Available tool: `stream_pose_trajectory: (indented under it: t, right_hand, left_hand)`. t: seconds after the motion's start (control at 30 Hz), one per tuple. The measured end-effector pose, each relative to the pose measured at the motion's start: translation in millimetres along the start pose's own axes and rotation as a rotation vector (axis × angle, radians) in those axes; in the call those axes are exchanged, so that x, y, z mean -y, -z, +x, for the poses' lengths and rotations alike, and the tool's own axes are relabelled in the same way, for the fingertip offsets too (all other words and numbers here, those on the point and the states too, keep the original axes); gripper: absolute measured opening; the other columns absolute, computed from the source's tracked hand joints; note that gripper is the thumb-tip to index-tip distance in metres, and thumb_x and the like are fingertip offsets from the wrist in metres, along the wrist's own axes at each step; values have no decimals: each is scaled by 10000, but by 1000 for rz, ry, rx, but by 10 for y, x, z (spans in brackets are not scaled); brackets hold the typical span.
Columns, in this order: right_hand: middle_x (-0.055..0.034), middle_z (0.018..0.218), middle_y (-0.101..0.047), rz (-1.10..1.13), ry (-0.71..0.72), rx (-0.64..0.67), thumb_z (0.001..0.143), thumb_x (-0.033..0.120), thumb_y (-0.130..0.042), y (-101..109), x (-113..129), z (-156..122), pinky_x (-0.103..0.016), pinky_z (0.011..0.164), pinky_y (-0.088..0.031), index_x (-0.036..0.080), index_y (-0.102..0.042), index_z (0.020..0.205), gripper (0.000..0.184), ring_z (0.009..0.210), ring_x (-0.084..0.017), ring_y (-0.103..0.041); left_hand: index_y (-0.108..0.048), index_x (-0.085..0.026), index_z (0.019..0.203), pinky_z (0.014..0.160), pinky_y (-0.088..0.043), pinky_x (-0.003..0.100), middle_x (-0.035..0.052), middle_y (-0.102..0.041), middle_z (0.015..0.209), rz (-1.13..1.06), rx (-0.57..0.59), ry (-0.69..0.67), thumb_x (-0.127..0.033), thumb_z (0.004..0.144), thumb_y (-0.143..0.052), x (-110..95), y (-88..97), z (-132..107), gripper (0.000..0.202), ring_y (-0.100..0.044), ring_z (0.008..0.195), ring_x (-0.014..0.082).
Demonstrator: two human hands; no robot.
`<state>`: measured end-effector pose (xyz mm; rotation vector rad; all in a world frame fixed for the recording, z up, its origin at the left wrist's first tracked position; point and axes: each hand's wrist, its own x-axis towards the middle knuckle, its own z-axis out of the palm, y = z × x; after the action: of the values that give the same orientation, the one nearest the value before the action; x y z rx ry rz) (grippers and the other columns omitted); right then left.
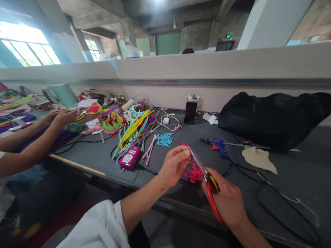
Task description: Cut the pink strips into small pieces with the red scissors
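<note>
My right hand [229,196] grips scissors [210,193] with red and black-yellow handles. Their blades point up and left, reaching the fingertips of my left hand [176,163]. Pinched between that thumb and forefinger is a pinkish-red pipe cleaner [185,144], mostly hidden by the fingers. Below the blades, a loose pile of short red pieces [195,174] lies on the dark table [160,186]. A second pile, of short blue pieces [164,139], sits farther back, beside a few pale pink strips [150,148].
Left of my hands are a bundle of coloured pipe cleaners [137,127] and a purple box-like device [130,157]. A blue glue gun [218,146], its black cable, a phone [190,112] and a black bag [269,119] lie right and behind. A co-worker's hands [60,117] work at far left.
</note>
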<state>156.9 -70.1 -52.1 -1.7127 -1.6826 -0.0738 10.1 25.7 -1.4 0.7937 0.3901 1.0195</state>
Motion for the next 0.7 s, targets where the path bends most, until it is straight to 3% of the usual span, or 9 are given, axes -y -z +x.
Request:
stream_pose_trajectory:
  t: [0.4,0.7]
  right_hand:
    - [-46,976,-741,-43,77,-60,860,261,-470,-38,-24,-16,-240,733,-548,186,-651,1082,296,810,-168,-715]
    - [6,796,-732,35,-42,-49,865,357,-506,0,2,22,-200,571,-512,210,-658,1059,287,592,-131,-681]
  left_hand:
    - [-657,-130,748,682,-427,263,-7,-555,638,-22,-5,2,-232,702,-739,2,6,7,139,-505,602,92]
    - [-621,-148,714,666,-400,256,-16,-525,639,65,26,-51,-252,716,-703,-9,47,56,132,-461,595,90]
